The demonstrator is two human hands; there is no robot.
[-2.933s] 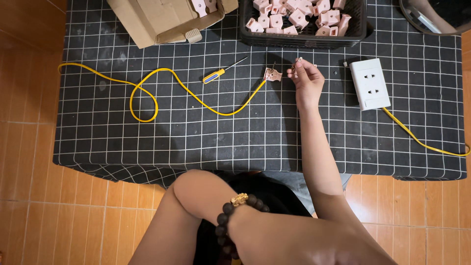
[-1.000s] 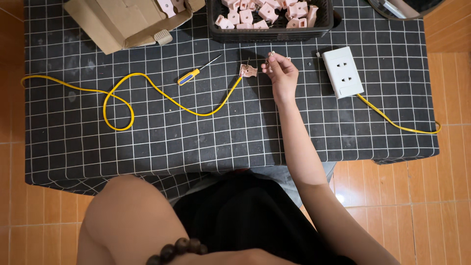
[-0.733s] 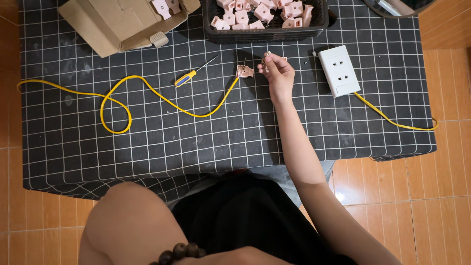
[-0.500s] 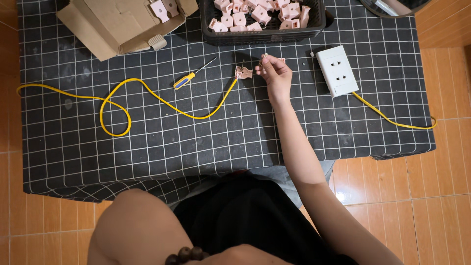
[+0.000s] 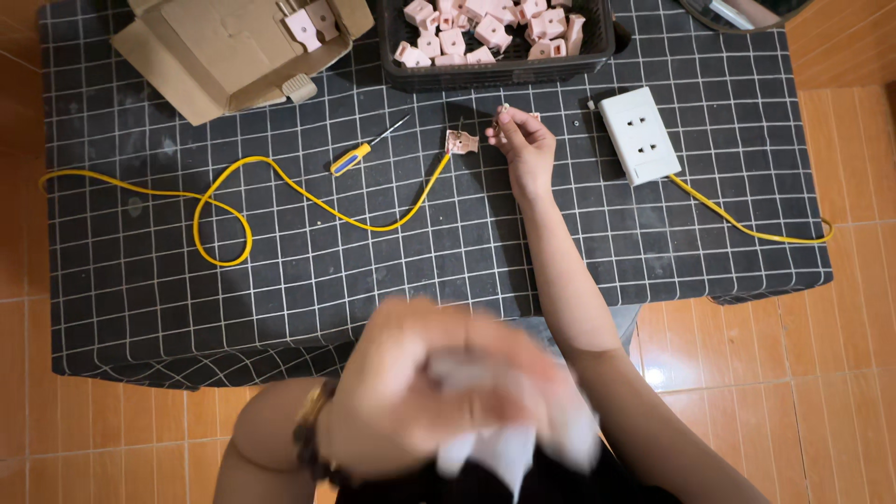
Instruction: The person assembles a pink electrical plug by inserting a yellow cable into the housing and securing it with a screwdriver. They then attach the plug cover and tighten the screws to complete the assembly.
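Right hand: the right hand (image 5: 525, 142) reaches out to the far middle of the table (image 5: 280, 299), fingers pinched shut on a small metal piece (image 5: 505, 109) too small to name, just beside the plug.
Left hand: the left hand (image 5: 439, 387) is raised close to the camera, blurred, closed around something white (image 5: 509, 448), probably a tissue or cloth; the blur hides exactly what it is.
What changed: half a second ago only the forearm and the bead bracelet showed at the near edge; now the whole left hand fills the lower middle of the view. The right hand has hardly moved from its spot by the plug.
What that means: by my reading, the work on the plug is paused on one side; only the right hand is at the parts, and the left is busy away from the table.
Plug: the pinkish plug (image 5: 461, 142) lies at the end of the yellow cable (image 5: 280, 182), just left of the right hand's fingertips, apart from them as far as I can tell.
Screwdriver: a yellow-and-blue screwdriver (image 5: 355, 157) lies untouched left of the plug.
Socket block: a white socket block (image 5: 640, 134) sits right of the hand, with its own yellow lead running to the right edge.
Far edge: a black tray (image 5: 597, 42) of pinkish plug parts and an open cardboard box (image 5: 215, 56).
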